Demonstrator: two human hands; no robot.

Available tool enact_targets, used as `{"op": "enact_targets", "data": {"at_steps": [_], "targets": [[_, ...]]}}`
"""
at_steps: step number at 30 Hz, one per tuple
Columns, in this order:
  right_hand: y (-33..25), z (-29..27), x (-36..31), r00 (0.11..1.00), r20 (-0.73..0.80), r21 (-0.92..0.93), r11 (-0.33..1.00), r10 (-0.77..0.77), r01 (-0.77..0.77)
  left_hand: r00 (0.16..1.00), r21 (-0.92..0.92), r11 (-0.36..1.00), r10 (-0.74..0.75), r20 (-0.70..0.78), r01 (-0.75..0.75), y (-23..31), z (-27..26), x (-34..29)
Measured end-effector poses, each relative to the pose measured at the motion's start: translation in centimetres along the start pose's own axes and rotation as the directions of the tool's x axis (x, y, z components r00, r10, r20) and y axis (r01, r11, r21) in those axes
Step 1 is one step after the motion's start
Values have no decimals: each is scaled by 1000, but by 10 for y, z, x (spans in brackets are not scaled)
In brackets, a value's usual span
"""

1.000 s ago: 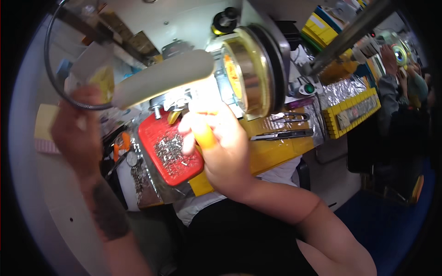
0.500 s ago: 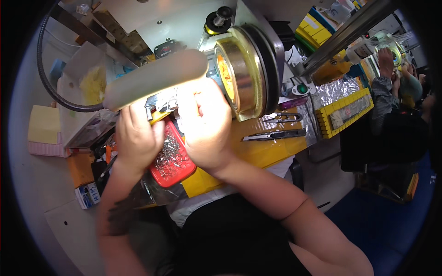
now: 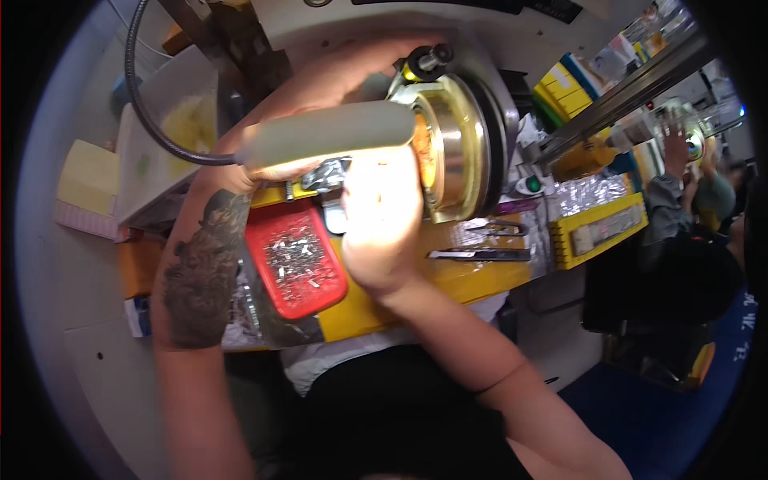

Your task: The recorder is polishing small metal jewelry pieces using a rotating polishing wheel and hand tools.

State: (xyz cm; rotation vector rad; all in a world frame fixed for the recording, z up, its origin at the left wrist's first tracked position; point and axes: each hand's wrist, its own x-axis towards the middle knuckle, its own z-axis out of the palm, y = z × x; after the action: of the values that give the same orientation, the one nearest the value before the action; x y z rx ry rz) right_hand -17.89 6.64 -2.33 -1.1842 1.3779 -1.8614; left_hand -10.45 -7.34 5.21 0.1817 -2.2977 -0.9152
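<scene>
R hand (image 3: 382, 216), glare-washed, is beside gold wheel (image 3: 458, 152); L hand (image 3: 380, 58) beyond lamp (image 3: 332, 138), nr black knob (image 3: 436, 56); can't tell either grip. Red tray (image 3: 324, 300) w/ metal bits (image 3: 298, 260) on tabletop (image 3: 456, 278). White lettering (image 3: 749, 322), blue floor (image 3: 624, 424).

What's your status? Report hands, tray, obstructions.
Left hand blurred, near black knob. Right hand overexposed, grip unreadable. Red tray holds small metal pieces. Gooseneck lamp partly hides left hand.
</scene>
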Motion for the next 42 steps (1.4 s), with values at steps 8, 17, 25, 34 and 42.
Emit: {"op": "enact_targets", "data": {"at_steps": [8,17,25,34,42], "targets": [[-5,-4,-27,997,-18,247,966,-77,80,1000,330,944,2,16,-7,27,-5,-29],[-10,-13,-32,998,59,465,885,8,-35,932,365,868,-251,-263,337,75,32,-83],[-7,-12,-33,999,43,522,853,-26,0,884,282,883,-250,-395,375,81,49,-88],[-20,-32,-29,988,139,479,869,64,-124,832,267,892,-184,-524,365,101,72,-82],[-47,-128,-14,870,470,-79,976,-145,205,782,-115,946,-316,-538,303,82,70,-91]]}}
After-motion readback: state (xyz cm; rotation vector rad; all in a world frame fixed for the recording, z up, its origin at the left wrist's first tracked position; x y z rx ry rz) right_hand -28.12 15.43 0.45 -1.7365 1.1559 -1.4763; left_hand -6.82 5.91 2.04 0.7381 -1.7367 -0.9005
